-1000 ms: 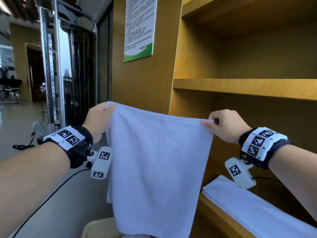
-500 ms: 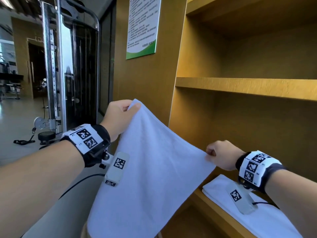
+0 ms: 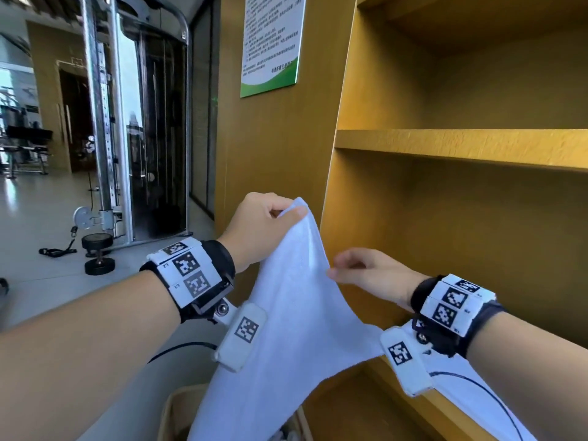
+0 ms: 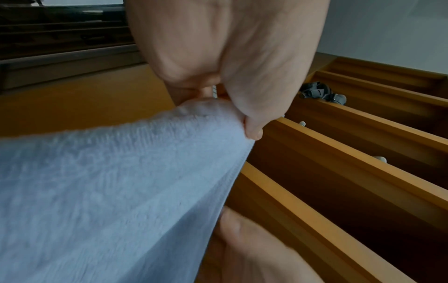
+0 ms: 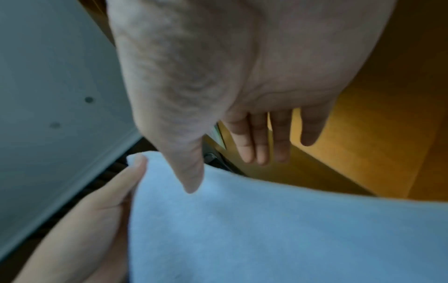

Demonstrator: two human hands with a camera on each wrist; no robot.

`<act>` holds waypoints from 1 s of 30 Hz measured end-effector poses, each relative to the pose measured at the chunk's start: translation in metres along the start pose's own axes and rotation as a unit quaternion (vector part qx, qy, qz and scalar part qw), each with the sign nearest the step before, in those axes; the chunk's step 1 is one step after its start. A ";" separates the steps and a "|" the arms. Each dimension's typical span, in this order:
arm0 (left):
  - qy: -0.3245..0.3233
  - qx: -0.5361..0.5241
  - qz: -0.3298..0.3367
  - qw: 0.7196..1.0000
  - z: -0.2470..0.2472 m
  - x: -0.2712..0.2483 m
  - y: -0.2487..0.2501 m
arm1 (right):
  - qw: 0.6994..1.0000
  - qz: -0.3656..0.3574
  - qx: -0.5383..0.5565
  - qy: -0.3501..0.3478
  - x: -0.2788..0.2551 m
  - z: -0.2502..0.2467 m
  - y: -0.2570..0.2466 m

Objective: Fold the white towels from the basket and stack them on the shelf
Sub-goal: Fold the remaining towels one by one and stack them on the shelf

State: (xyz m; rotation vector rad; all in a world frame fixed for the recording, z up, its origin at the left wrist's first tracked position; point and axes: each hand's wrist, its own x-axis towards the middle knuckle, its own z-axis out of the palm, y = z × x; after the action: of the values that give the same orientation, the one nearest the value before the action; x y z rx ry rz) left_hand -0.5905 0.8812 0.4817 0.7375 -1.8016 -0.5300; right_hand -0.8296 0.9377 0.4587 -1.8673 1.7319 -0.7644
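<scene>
A white towel hangs from my left hand, which pinches its top corner between thumb and curled fingers in front of the yellow wooden shelf unit. In the left wrist view the left hand holds that corner of the towel. My right hand is beside the towel's right edge with its fingers straight. In the right wrist view the right hand has its thumb over the towel and grips nothing. A folded white towel lies on the lower shelf.
A beige basket stands on the floor below the hanging towel. A cable machine and a dumbbell stand on the floor to the left. A green-edged notice hangs on the wall. A black cable crosses the folded towel.
My right hand has let go of its towel corner and moved up and left toward the left hand. The towel, earlier stretched between both hands, now hangs from the left hand.
</scene>
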 end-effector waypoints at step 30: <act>-0.069 -0.257 -0.147 0.953 0.027 -0.054 -0.018 | 0.977 -0.132 0.124 0.111 0.002 0.010 -0.032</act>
State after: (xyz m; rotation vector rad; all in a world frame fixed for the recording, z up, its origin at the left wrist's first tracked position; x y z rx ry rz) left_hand -0.5987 0.9069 0.4247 0.6129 -1.5798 -1.2224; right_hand -0.7991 0.9383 0.4737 -1.9147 1.4443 -1.2750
